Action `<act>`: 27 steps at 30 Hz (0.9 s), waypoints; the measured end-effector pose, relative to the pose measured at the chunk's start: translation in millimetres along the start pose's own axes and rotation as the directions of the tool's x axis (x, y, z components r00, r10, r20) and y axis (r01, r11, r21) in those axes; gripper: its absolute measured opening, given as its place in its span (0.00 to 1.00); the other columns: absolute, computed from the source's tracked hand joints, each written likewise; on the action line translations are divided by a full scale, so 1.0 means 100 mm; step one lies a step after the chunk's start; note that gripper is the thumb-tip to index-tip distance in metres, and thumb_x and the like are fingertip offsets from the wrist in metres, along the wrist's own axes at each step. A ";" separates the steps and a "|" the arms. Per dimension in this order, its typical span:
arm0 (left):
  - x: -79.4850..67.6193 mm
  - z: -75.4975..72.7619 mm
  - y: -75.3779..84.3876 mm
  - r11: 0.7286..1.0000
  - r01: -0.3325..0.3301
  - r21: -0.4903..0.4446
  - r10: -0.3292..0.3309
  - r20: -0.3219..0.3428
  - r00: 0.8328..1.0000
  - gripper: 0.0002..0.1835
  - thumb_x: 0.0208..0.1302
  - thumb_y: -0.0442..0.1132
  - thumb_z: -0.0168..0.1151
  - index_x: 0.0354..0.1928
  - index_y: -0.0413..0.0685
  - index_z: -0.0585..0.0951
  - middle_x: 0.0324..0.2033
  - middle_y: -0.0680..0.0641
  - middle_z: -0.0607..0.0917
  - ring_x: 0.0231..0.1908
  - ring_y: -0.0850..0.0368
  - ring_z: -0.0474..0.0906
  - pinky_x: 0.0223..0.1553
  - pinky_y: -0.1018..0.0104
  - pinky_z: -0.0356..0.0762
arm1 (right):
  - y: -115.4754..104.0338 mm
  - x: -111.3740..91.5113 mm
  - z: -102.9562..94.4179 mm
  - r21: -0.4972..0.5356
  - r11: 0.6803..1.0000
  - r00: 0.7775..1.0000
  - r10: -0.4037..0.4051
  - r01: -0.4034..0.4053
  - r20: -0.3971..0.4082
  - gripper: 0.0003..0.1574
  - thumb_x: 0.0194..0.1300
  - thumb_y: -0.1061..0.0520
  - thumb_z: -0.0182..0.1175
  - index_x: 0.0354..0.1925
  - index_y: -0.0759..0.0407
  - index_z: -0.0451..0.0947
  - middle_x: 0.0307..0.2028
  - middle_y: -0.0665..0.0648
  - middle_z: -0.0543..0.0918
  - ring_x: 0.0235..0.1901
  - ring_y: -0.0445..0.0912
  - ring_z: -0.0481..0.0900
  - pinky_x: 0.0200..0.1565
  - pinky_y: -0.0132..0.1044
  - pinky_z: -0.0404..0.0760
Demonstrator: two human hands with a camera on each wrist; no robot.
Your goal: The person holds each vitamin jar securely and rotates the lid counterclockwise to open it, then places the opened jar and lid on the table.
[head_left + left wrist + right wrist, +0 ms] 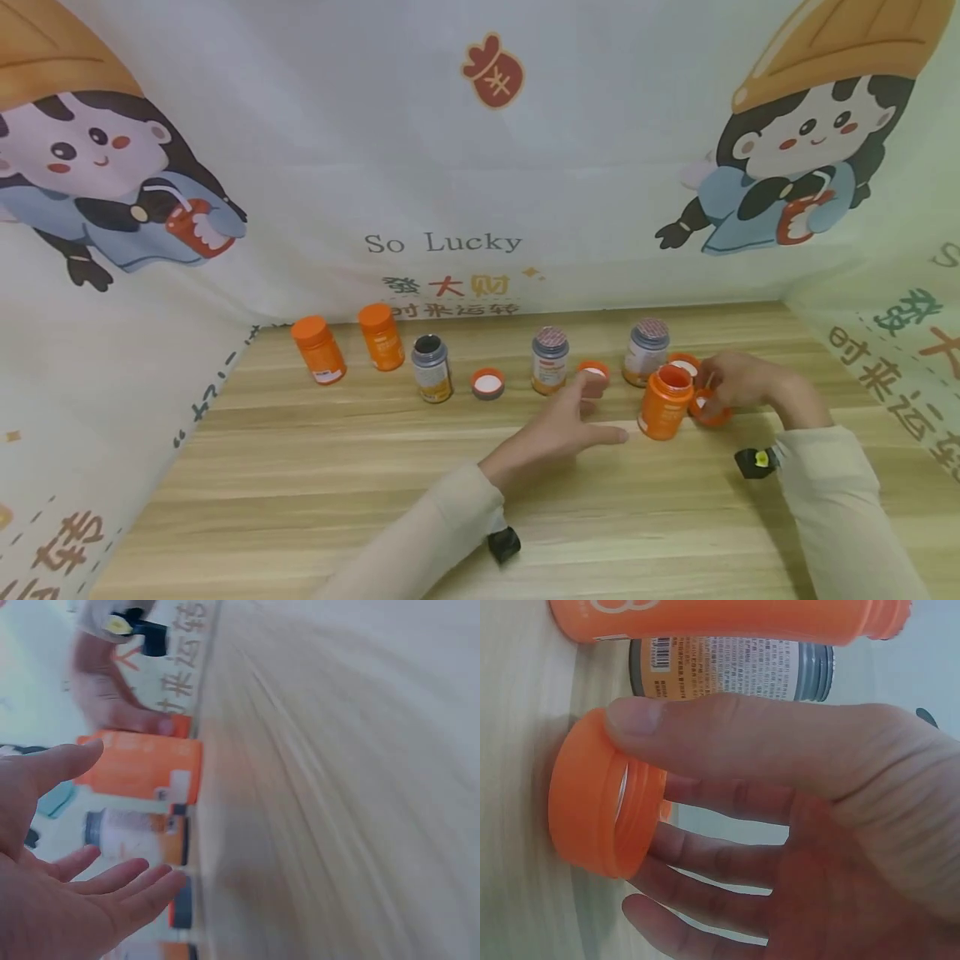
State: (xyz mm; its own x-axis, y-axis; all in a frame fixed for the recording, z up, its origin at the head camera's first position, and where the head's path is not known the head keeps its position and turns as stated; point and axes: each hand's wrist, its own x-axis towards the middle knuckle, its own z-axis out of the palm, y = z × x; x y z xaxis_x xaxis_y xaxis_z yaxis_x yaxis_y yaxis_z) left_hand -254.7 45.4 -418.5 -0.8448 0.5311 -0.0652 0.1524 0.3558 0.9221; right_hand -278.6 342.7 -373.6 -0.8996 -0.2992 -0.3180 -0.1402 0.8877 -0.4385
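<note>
My right hand (742, 382) pinches an orange screw cap (585, 799) at the right of the table. In the right wrist view the thumb lies on the cap's rim and the fingers reach behind it; the threaded inside faces the palm. Left of that cap stands an uncapped orange bottle (662, 410), upright. My left hand (562, 423) is held open to the left of this bottle, thumb and fingers spread, with nothing in it. In the left wrist view the thumb overlaps the orange bottle (142, 769).
Behind stand two grey-necked bottles with foil-sealed tops (551, 362) (643, 358) and another with a dark open mouth (431, 371). Two capped orange bottles (318, 350) (382, 337) are at far left. More upturned caps (488, 384) (593, 367) (686, 361) lie among them. A printed cloth (322, 167) hangs behind.
</note>
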 end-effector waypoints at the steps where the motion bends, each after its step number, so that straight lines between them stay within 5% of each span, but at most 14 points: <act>1: -0.06 -0.05 -0.01 0.999 -0.011 -0.034 0.010 -0.009 1.000 0.36 0.62 0.47 0.74 0.70 0.54 0.70 0.69 0.43 0.75 0.68 0.46 0.74 0.69 0.51 0.76 | 0.00 0.00 0.00 -0.002 1.000 1.000 0.002 -0.002 0.003 0.28 0.52 0.57 0.74 0.47 0.71 0.78 0.43 0.66 0.82 0.40 0.53 0.78 0.41 0.42 0.82; 8: -0.45 -0.54 -0.11 0.978 -0.162 -0.135 0.152 -0.084 0.985 0.24 0.68 0.39 0.68 0.64 0.46 0.75 0.60 0.40 0.80 0.57 0.47 0.82 0.55 0.60 0.85 | 0.01 0.02 0.04 0.040 0.999 1.000 0.009 -0.010 0.021 0.25 0.51 0.58 0.74 0.44 0.69 0.77 0.39 0.63 0.81 0.37 0.51 0.76 0.37 0.38 0.78; 12: -0.63 -0.85 -0.20 0.974 -0.215 -0.071 0.190 -0.260 0.947 0.20 0.68 0.37 0.67 0.59 0.42 0.76 0.57 0.38 0.81 0.54 0.47 0.83 0.50 0.65 0.85 | 0.01 0.04 0.06 0.059 0.998 1.000 0.006 -0.007 0.020 0.24 0.51 0.59 0.75 0.43 0.68 0.77 0.39 0.62 0.81 0.37 0.50 0.76 0.37 0.38 0.78; 15: -0.70 -1.08 -0.30 0.974 -0.227 -0.011 0.194 -0.472 0.860 0.17 0.67 0.35 0.68 0.55 0.42 0.76 0.52 0.39 0.83 0.51 0.50 0.83 0.47 0.70 0.83 | 0.03 0.06 0.06 0.066 0.998 1.000 0.010 -0.012 0.026 0.24 0.51 0.59 0.75 0.43 0.67 0.77 0.39 0.62 0.81 0.38 0.51 0.76 0.38 0.38 0.78; 20: -0.79 -1.46 -0.46 0.980 -0.196 0.034 0.154 -0.753 0.640 0.19 0.66 0.33 0.67 0.55 0.39 0.73 0.52 0.39 0.81 0.54 0.49 0.78 0.55 0.61 0.82 | 0.06 0.03 0.02 0.050 0.999 1.000 0.009 -0.009 -0.003 0.25 0.59 0.53 0.73 0.46 0.68 0.77 0.44 0.66 0.83 0.41 0.53 0.79 0.40 0.40 0.81; 22: -0.80 -1.60 -0.52 0.983 -0.178 0.055 0.148 -0.809 0.569 0.21 0.66 0.33 0.66 0.58 0.39 0.72 0.55 0.38 0.79 0.58 0.47 0.75 0.59 0.54 0.79 | 0.06 -0.01 -0.02 0.047 0.999 0.999 0.020 -0.019 -0.026 0.25 0.64 0.50 0.69 0.48 0.69 0.76 0.43 0.65 0.83 0.40 0.52 0.78 0.39 0.39 0.80; 25: -0.78 -1.77 -0.64 0.987 -0.142 0.072 0.135 -0.846 0.515 0.27 0.66 0.33 0.65 0.64 0.38 0.69 0.63 0.37 0.75 0.66 0.44 0.71 0.67 0.48 0.73 | 0.03 -0.09 -0.10 0.043 0.999 0.996 0.036 -0.032 -0.084 0.26 0.70 0.46 0.64 0.48 0.70 0.76 0.39 0.61 0.82 0.36 0.50 0.77 0.35 0.38 0.78; 27: -0.76 -1.86 -0.70 0.992 -0.109 0.062 0.110 -0.848 0.519 0.31 0.66 0.33 0.65 0.68 0.38 0.65 0.68 0.36 0.72 0.71 0.43 0.67 0.72 0.49 0.69 | -0.01 -0.15 -0.15 0.029 0.999 0.991 0.041 -0.038 -0.127 0.27 0.71 0.46 0.63 0.48 0.70 0.76 0.37 0.60 0.81 0.35 0.50 0.76 0.33 0.38 0.77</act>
State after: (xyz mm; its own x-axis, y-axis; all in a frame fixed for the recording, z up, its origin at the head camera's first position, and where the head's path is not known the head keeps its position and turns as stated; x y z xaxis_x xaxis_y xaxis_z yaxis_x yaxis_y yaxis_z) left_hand -296.7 -162.3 -407.0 -0.8565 -0.3373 0.3906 0.2747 0.3428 0.8984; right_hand -271.3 351.5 -355.7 -0.9499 -0.2156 -0.2265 -0.0941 0.8878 -0.4505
